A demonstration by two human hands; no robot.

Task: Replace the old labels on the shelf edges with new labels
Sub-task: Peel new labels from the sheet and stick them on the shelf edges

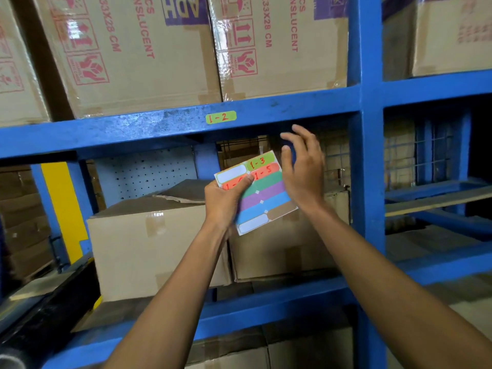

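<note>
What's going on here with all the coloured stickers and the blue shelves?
A person is relabelling a blue shelf rack stacked with cardboard boxes. The left hand holds a sheet of coloured labels, some hand-numbered, such as 1-3. The right hand hovers open beside the sheet's top edge, holding nothing. A green label marked 1-2 is already stuck on the shelf edge above.

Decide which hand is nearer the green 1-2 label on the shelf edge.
Right. The right hand hovers open just below and right of the 1-2 label; the left hand is lower, gripping the sticker sheet.
</note>
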